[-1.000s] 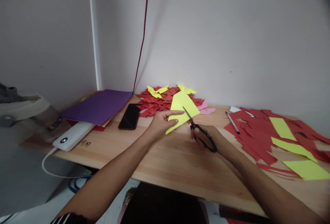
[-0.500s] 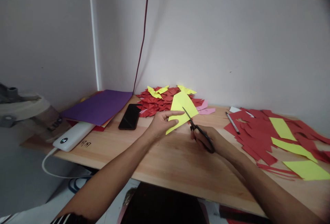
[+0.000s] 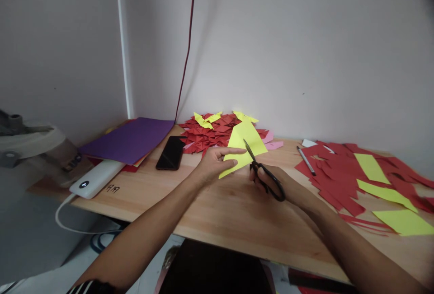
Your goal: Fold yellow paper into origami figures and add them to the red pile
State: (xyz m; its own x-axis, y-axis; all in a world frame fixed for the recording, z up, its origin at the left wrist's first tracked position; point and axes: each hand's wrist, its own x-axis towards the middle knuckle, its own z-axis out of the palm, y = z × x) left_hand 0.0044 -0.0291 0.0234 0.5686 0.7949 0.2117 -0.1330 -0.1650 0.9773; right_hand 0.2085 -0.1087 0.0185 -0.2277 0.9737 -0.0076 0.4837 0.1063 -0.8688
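A yellow sheet of paper [image 3: 241,138] is pinched in my left hand [image 3: 217,161], its fingers along the sheet's lower left part. My right hand [image 3: 267,179] is closed round the handles of black scissors [image 3: 273,182]. The scissors' blade lies over the face of the yellow sheet, pointing up and left, close to my left fingertips. Whether the second blade is behind the paper is hidden. Behind the sheet sits a pile of folded red paper pieces [image 3: 210,133], with folded yellow pieces [image 3: 207,120] on top.
Cut red paper strips [image 3: 339,172] cover the table's right side, with yellow pieces [image 3: 371,168] and a pen [image 3: 306,160] on them. At left are a black phone [image 3: 170,153], purple sheets [image 3: 132,139] and a white power bank [image 3: 96,180] with its cable. A dark red cord hangs along the wall.
The yellow sheet has shifted slightly right and tilted in my left hand. The scissors have moved a little to the right, their blade more upright. Both hands keep their hold.
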